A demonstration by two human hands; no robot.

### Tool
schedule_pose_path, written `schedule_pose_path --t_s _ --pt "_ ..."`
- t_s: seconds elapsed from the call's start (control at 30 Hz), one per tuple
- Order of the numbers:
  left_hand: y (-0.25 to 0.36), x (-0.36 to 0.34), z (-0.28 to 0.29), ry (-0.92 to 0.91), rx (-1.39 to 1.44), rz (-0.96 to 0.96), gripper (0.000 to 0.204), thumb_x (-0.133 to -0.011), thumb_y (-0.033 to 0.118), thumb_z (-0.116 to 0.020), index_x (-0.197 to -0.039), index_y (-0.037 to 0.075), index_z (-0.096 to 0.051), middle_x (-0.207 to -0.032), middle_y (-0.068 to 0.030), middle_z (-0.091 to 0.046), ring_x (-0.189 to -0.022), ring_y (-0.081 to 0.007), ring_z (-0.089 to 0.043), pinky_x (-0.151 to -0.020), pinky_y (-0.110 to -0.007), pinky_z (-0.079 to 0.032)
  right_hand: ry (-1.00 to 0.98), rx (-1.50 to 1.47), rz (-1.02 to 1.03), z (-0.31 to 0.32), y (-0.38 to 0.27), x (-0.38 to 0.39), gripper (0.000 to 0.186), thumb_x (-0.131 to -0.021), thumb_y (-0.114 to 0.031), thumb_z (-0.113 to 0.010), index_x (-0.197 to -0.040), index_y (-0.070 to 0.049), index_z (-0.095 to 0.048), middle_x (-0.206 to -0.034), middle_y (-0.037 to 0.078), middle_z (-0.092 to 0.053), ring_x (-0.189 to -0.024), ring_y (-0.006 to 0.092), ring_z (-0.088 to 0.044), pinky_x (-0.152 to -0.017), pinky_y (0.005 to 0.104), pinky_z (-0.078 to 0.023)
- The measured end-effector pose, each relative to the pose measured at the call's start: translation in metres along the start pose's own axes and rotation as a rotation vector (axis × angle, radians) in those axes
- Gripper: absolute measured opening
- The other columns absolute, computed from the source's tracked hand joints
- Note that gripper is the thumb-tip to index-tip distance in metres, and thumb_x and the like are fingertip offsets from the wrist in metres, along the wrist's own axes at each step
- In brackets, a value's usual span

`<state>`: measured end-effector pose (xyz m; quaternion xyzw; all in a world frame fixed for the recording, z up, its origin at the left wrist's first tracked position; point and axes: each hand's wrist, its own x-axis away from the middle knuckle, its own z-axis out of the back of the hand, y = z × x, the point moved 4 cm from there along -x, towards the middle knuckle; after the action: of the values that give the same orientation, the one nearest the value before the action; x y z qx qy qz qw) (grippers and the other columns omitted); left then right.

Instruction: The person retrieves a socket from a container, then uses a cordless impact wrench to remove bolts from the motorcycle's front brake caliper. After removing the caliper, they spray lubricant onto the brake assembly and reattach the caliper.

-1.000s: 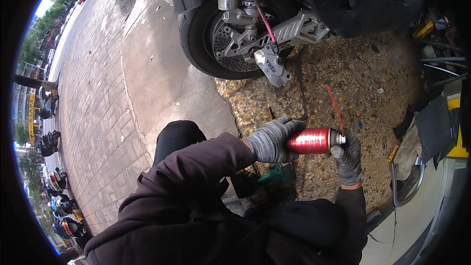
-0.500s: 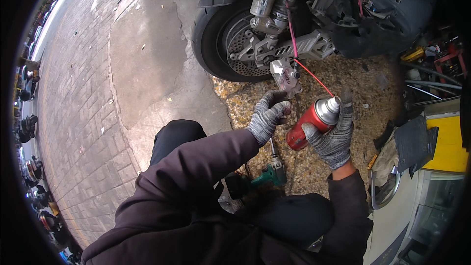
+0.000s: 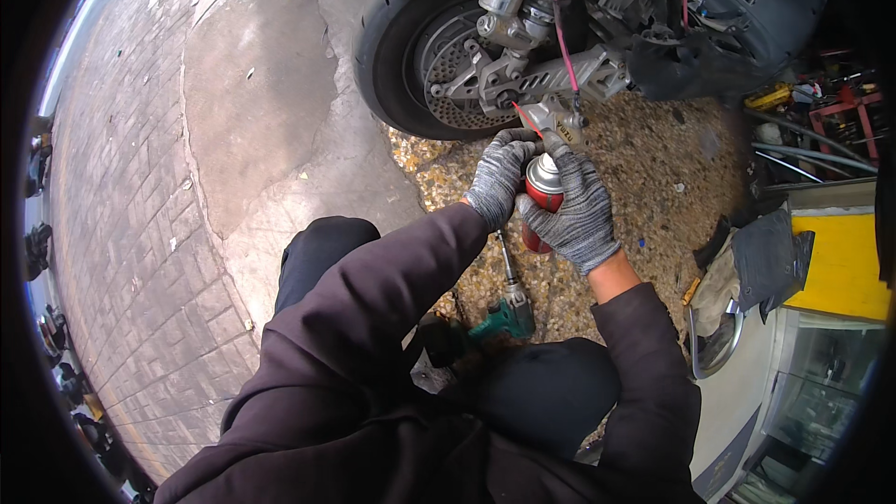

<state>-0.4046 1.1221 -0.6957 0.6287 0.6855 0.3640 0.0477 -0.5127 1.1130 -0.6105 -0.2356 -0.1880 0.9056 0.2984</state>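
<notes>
A silver brake caliper (image 3: 564, 123) is attached to the end of a pink hose (image 3: 561, 30), below the scooter's rear wheel hub. My gloved left hand (image 3: 499, 179) is closed, its fingertips at the caliper's lower left end; the fingers partly hide what they grip. A red spray can (image 3: 539, 241) with a silver top is in my gloved right hand (image 3: 577, 210), the forefinger over its nozzle. From the nozzle a thin red straw (image 3: 525, 118) points up and left across the caliper. Both hands are close together.
Above stands the rear wheel (image 3: 378, 70) with its drilled disc (image 3: 446, 84) and swingarm (image 3: 583, 75). A green power tool (image 3: 507, 315) lies on the pebbled ground by my knees. At right are a metal dish (image 3: 714, 355), dark cloth (image 3: 761, 261) and a yellow panel (image 3: 845, 266).
My right hand has brought the spray can left and up beside my left hand, its straw now at the caliper. The forefinger is over the nozzle. The caliper has shifted and turned.
</notes>
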Motion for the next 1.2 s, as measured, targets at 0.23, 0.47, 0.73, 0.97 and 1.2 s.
schedule_pose_path --t_s 0.23,0.47,0.73,0.97,1.2 --pt "-0.001 -0.006 0.009 -0.067 0.016 -0.015 0.023 -0.087 0.007 -0.054 -0.109 0.000 -0.053 -0.097 -0.0122 -0.061 -0.088 -0.0207 -0.061 -0.082 -0.032 -0.051 -0.001 0.003 -0.038 -0.012 0.009 -0.002 0.080 -0.064 -0.028 -0.080 -0.132 -0.007 -0.043 -0.113 0.017 -0.056 -0.103 0.0327 -0.058 -0.088 0.0401 -0.048" --pt "-0.003 -0.011 0.011 -0.088 -0.007 -0.028 0.018 -0.092 0.012 -0.049 -0.103 0.001 -0.058 -0.096 -0.0089 -0.063 -0.088 -0.0178 -0.063 -0.082 -0.031 -0.051 -0.005 0.045 -0.044 -0.012 0.007 -0.002 0.080 -0.064 -0.026 -0.080 -0.133 -0.009 -0.043 -0.110 0.017 -0.057 -0.096 0.0318 -0.060 -0.084 0.0395 -0.050" --pt "0.003 -0.011 0.010 -0.130 -0.185 -0.145 0.016 -0.092 0.012 -0.050 -0.099 0.001 -0.058 -0.094 -0.0084 -0.064 -0.085 -0.0175 -0.063 -0.080 -0.032 -0.052 0.023 0.020 -0.022 -0.014 0.009 -0.002 0.079 -0.064 -0.025 -0.080 -0.133 -0.010 -0.043 -0.108 0.016 -0.058 -0.096 0.0319 -0.060 -0.084 0.0397 -0.050" --pt "0.005 -0.007 0.006 -0.071 -0.007 0.010 0.016 -0.091 0.011 -0.051 -0.100 0.001 -0.058 -0.095 -0.0087 -0.063 -0.086 -0.0178 -0.063 -0.081 -0.032 -0.052 0.020 0.011 -0.022 -0.015 0.010 -0.001 0.079 -0.065 -0.025 -0.080 -0.133 -0.010 -0.043 -0.111 0.015 -0.058 -0.098 0.0314 -0.059 -0.085 0.0396 -0.050" --pt "0.005 -0.004 0.007 -0.081 0.029 0.032 0.022 -0.086 0.014 -0.060 -0.105 0.004 -0.055 -0.094 -0.0084 -0.063 -0.084 -0.0188 -0.062 -0.076 -0.033 -0.052 -0.004 0.002 -0.012 -0.014 0.007 0.000 0.074 -0.066 -0.025 -0.079 -0.129 -0.007 -0.045 -0.117 0.017 -0.055 -0.105 0.0337 -0.056 -0.090 0.0404 -0.048"
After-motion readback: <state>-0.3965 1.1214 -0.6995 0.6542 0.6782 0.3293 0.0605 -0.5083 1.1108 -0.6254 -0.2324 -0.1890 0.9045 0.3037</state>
